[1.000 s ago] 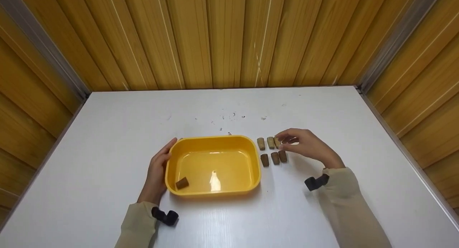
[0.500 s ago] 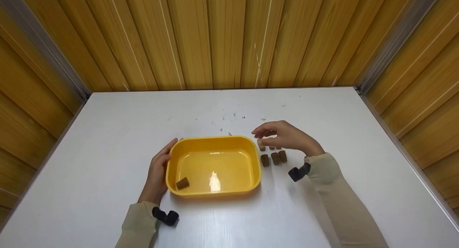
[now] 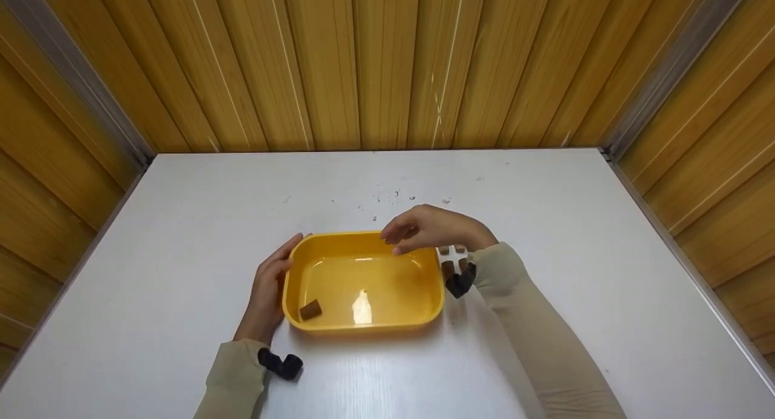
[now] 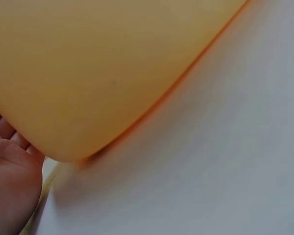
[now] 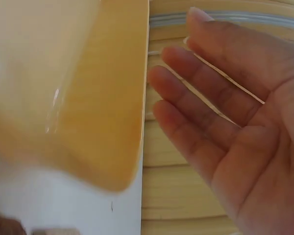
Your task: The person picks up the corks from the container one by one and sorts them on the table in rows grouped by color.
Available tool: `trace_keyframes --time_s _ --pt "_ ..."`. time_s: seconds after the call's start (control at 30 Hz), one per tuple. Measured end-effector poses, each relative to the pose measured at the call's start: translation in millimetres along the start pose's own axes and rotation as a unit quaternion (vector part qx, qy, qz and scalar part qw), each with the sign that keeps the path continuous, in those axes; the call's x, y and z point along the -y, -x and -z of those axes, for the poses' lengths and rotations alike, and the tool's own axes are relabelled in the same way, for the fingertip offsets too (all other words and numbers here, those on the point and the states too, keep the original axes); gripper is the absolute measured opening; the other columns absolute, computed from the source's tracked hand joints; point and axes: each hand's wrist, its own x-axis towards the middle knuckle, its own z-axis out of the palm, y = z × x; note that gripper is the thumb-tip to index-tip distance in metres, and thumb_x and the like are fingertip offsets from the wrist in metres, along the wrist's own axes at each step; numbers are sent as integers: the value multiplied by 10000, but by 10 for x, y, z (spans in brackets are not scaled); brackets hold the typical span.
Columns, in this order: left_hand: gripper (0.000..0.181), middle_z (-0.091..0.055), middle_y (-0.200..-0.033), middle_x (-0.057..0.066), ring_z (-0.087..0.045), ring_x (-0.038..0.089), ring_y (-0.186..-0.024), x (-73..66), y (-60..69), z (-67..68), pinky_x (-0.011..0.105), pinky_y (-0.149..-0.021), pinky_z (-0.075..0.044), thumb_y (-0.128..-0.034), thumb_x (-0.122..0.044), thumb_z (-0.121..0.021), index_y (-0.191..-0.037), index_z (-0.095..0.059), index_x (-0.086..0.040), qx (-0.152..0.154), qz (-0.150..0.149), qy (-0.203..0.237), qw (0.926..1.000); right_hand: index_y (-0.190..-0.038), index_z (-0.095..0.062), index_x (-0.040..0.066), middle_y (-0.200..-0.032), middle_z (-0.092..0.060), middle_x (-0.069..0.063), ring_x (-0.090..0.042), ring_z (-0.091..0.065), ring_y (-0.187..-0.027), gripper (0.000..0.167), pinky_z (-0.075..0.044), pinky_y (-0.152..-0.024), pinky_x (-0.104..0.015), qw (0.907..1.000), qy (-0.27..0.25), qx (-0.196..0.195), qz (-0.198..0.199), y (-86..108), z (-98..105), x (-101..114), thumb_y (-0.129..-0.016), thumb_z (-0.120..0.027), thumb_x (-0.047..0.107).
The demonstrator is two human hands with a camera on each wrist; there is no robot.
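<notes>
My left hand [image 3: 266, 286] holds the left side of a yellow plastic tub [image 3: 363, 328], its fingers reaching round the far left corner. In the left wrist view, part of the palm and bent fingers show beside the tub's outer wall [image 4: 98, 88]. My right hand [image 3: 430, 228] hovers over the tub's far right corner, thumb and fingers apart and loosely bent. No object shows in that hand in the right wrist view. One small brown tapered block [image 3: 310, 310] lies inside the tub, near its front left corner.
Right of the tub, brown tapered blocks [image 3: 447, 269] and lighter tan ones [image 3: 445, 250] stand on the white table [image 3: 181, 225], partly hidden by my right wrist. Yellow wood-patterned panels [image 3: 381, 68] rise behind and at both sides.
My right hand has moved left from above the tan blocks to above the tub's far right corner. My left hand and the block in the tub stay about where they were.
</notes>
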Motion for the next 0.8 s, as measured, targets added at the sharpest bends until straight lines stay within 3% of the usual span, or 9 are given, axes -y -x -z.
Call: trace_keyframes --time_s 0.27,0.57,0.8 --pt "521 -316 -1567 52 -348 143 -1416 13 -7 -40 233 -1090 -392 -959 -42 -309 -1479 -350 -57 -16 -26 -8 10000 -1221 -656 65 -1197 -672 -153 -183 -655 -1073 373 -531 -938 -269 9978 14 641 189 -326 -152 138 -867 -692 174" --pt "519 -358 -1547 30 -366 138 -1404 12 -11 -74 233 -1085 -397 -956 -60 -316 -1471 -376 -74 -79 41 -231 9997 -1218 -655 43 -1180 -682 -134 -157 -658 -1046 377 -532 -932 -268 9946 -335 982 18 -612 -352 189 -858 -699 146" --pt "523 -326 -1564 44 -344 141 -1418 10 3 -63 233 -1092 -390 -952 -55 -310 -1471 -372 -65 -64 -3 -309 9995 -1222 -652 51 -1170 -690 -122 -140 -659 -1028 382 -528 -923 -234 9885 -413 1457 30 -820 -567 220 -854 -703 142"
